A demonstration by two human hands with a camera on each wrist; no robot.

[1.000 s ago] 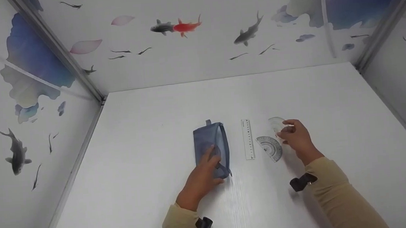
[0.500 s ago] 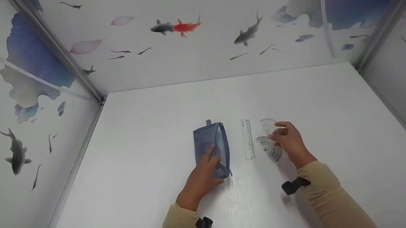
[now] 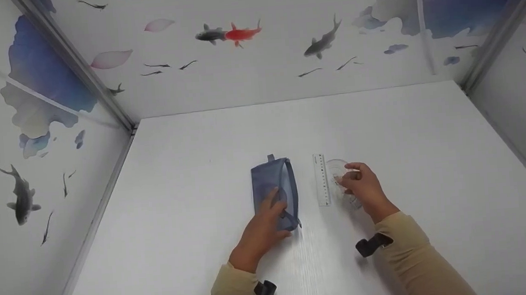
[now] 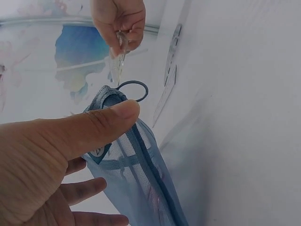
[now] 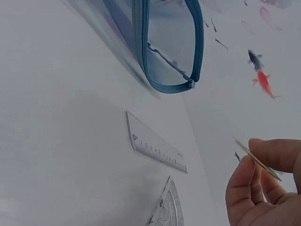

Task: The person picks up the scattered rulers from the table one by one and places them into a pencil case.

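Observation:
A blue mesh pencil case [image 3: 265, 175] lies with its zip side gaping towards the right. My left hand [image 3: 259, 226] grips its near end; in the left wrist view the thumb [image 4: 108, 120] presses beside the zip. Between the thumb and fingers of my right hand [image 3: 365, 189] is pinched a clear protractor [image 3: 337, 162], seen edge-on in the right wrist view. It is raised over a second protractor [image 5: 170, 207], which the hand partly hides in the head view. A clear ruler [image 3: 322, 180] lies between the pencil case and the right hand.
The white table [image 3: 190, 171] is enclosed by a back wall [image 3: 267, 73] and side walls printed with fish and petals. Both wrists carry a small black camera [image 3: 371, 245]. A zip pull loop [image 4: 134, 89] sticks out from the pencil case's end.
My right hand has moved left with the pinched protractor, from beyond the second protractor to above it and close to the ruler. The left hand and the pencil case have stayed in place.

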